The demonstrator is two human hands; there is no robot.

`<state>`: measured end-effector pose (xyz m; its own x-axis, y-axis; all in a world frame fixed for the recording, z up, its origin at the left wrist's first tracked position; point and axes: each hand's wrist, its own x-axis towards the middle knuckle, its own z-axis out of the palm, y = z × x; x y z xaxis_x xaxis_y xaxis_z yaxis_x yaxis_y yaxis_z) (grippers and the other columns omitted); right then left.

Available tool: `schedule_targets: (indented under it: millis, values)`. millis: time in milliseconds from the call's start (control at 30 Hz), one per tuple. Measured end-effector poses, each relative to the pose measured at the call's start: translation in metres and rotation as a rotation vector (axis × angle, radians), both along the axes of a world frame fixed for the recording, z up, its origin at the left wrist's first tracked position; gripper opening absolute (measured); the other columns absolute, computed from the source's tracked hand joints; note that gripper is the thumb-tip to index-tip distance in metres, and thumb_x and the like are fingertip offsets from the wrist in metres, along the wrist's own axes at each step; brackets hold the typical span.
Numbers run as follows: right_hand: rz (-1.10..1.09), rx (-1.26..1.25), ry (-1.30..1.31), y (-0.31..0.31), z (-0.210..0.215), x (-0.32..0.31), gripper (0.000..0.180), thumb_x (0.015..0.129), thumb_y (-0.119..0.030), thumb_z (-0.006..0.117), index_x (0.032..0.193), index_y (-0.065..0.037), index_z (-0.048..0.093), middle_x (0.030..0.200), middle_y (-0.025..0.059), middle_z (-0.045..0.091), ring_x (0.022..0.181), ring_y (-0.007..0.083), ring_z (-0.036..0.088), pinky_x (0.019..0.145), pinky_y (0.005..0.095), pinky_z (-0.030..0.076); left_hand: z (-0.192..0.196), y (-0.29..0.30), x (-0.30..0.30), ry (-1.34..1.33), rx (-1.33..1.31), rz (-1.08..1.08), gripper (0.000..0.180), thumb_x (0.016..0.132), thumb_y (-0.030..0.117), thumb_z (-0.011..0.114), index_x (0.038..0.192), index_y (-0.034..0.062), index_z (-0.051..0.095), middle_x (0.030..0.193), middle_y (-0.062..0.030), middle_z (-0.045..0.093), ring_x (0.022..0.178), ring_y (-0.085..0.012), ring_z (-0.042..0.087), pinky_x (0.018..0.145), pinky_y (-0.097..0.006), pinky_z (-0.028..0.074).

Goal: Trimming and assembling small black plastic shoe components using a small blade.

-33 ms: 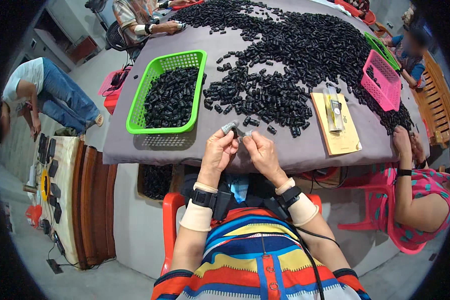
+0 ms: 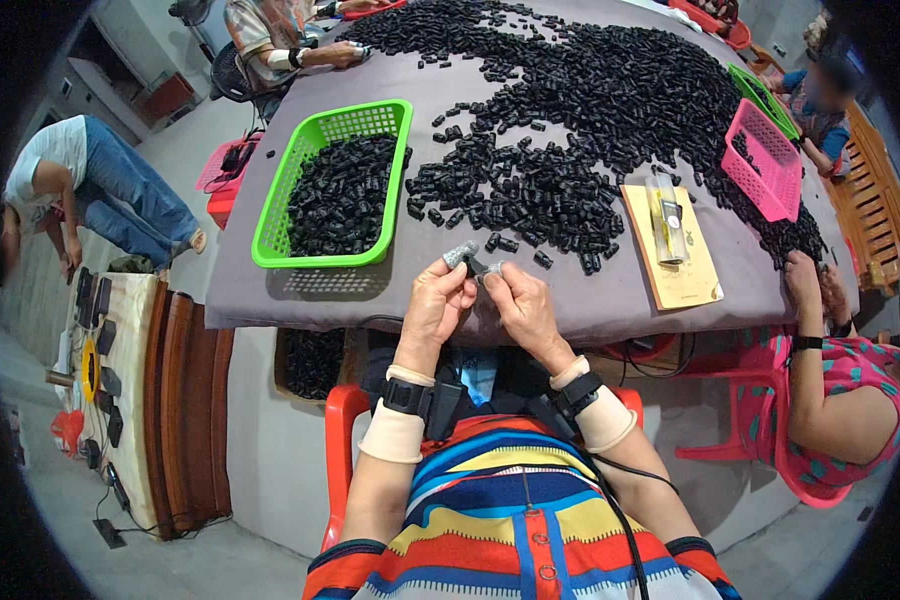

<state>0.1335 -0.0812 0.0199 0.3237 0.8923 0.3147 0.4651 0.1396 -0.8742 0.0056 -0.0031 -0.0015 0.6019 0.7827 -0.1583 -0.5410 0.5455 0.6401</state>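
Observation:
My left hand [image 2: 436,303] and my right hand [image 2: 526,310] meet over the table's near edge, fingertips almost touching. Both pinch a small black plastic piece [image 2: 476,267] between thumb and finger; its exact kind is too small to tell. Greyish wraps cover some of my fingertips. Just beyond my hands lie a few loose black cylindrical pieces [image 2: 507,244], at the near end of a spread-out pile of black pieces [image 2: 530,190]. To the left, a green plastic basket [image 2: 262,235] holds many similar pieces.
A yellow booklet [image 2: 698,285] with a clear tube-shaped item [image 2: 669,225] on it lies right of my hands. Farther right stands a pink basket [image 2: 770,185]. A co-worker's hands [image 2: 808,285] are at the right table edge; another's hand [image 2: 340,53] is far left.
The black piece shows more between my fingertips and now reaches toward my right fingers. My hands have barely shifted; nothing else has visibly moved.

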Motion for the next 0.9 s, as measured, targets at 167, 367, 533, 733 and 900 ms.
schedule_targets:
  millis: [167,367,533,733,900]
  values:
    - [0.026,0.121,-0.098,0.0001,0.0004,-0.0058,0.020,0.084,-0.019,0.056,0.074,-0.002,0.051,0.067,0.0143,0.052,0.059,0.0337,0.054,0.050,0.0393,0.039,0.0003,0.0013,-0.0032,0.010,0.016,-0.019,0.024,0.089,0.005,0.051,0.112,0.0014,0.056,0.080,-0.0027,0.059,0.060,-0.0080,0.054,0.049,-0.020,0.042]
    - [0.035,0.105,-0.146,0.0001,0.0002,-0.0048,0.019,0.084,-0.018,0.057,0.074,-0.003,0.052,0.067,0.0133,0.052,0.060,0.0333,0.054,0.050,0.0390,0.040,0.0005,0.0035,-0.0031,0.046,0.000,-0.037,0.025,0.089,0.004,0.050,0.112,0.0010,0.056,0.080,-0.0028,0.059,0.060,-0.0075,0.052,0.048,-0.019,0.040]
    - [0.020,0.110,-0.155,0.0008,-0.0019,-0.0041,0.019,0.084,-0.018,0.057,0.074,-0.003,0.051,0.068,0.0132,0.052,0.060,0.0332,0.054,0.050,0.0392,0.040,0.0024,0.0022,-0.0033,0.002,-0.008,-0.055,0.025,0.089,0.005,0.050,0.113,0.0011,0.056,0.078,-0.0026,0.058,0.059,-0.0077,0.051,0.048,-0.019,0.039]
    - [0.017,0.107,-0.177,0.0009,-0.0019,-0.0046,0.020,0.084,-0.019,0.057,0.074,-0.003,0.051,0.068,0.0130,0.053,0.060,0.0337,0.054,0.050,0.0397,0.040,0.0032,0.0023,-0.0039,0.019,-0.007,-0.059,0.027,0.089,0.005,0.049,0.115,0.0017,0.055,0.076,-0.0020,0.057,0.059,-0.0080,0.051,0.047,-0.020,0.039]
    - [-0.015,0.117,-0.199,0.0025,-0.0007,-0.0095,0.020,0.084,-0.019,0.057,0.074,-0.003,0.051,0.068,0.0131,0.053,0.060,0.0340,0.054,0.050,0.0402,0.040,0.0002,0.0038,-0.0066,0.005,0.012,-0.076,0.028,0.090,0.006,0.048,0.117,0.0023,0.053,0.076,-0.0018,0.055,0.060,-0.0084,0.051,0.051,-0.020,0.040]
